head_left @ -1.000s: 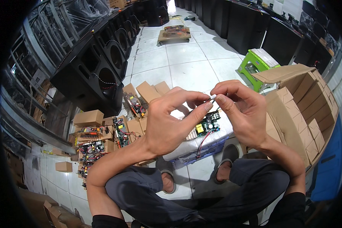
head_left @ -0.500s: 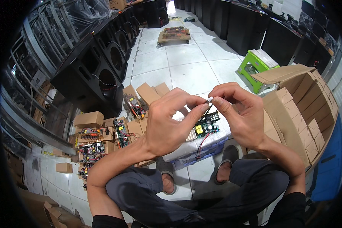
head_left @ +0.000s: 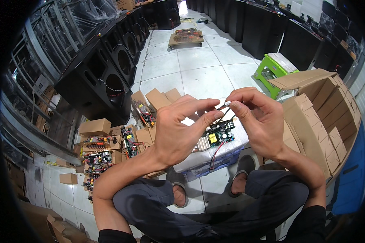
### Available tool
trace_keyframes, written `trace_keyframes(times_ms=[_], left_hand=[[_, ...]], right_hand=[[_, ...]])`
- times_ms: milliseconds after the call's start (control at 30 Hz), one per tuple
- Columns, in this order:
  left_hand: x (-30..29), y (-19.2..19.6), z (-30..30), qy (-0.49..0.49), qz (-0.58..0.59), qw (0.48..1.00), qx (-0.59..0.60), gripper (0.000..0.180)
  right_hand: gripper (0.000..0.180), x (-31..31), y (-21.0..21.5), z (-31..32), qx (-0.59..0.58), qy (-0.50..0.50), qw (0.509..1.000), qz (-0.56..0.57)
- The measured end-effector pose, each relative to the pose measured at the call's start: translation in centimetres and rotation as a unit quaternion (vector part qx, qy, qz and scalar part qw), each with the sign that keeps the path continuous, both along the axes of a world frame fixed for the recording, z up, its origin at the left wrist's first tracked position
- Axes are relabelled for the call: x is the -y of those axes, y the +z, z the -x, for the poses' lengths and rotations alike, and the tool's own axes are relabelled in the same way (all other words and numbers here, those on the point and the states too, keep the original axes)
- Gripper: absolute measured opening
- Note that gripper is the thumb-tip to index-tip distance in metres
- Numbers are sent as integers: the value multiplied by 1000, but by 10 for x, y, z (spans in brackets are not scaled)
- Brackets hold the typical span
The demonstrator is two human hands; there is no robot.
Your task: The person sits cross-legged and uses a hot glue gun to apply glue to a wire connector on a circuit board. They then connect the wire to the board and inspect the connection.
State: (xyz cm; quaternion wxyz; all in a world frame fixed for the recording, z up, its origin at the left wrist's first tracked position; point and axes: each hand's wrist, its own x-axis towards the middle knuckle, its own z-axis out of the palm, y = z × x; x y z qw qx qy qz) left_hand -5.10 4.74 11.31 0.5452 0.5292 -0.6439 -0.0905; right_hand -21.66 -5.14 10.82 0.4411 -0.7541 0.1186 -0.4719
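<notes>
Both hands have barely shifted: left hand (head_left: 182,133) and right hand (head_left: 257,119) pinch a thin wire (head_left: 223,106) between fingertips, above a green board (head_left: 219,135). Boxes (head_left: 324,117) stand right, speakers (head_left: 101,81) left, more boards (head_left: 95,156) on the floor.

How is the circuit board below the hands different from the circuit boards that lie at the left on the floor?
The circuit board under the hands lies alone on a white wrapped block; the boards at the left lie several together on opened cardboard boxes. The single board shows a yellow part and a red wire hanging off it; the left boards show many coloured parts and wires. Both kinds lie flat, face up, untouched by the left hand or right hand.
</notes>
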Motion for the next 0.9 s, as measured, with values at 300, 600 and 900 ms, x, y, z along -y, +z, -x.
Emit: trace_keyframes(times_ms=[300, 600, 900], left_hand=[[-2, 4, 2, -12, -1, 1000, 0, 18], [-3, 4, 5, 9, -32, 999, -17, 15], [-3, 4, 4, 11, -51, 998, -19, 15]], right_hand=[[11, -1, 0, 0, -3, 7, 1000, 0], [17, -4, 5, 2, -51, 6, 999, -12], [16, -2, 3, 1, -31, 6, 999, 6]])
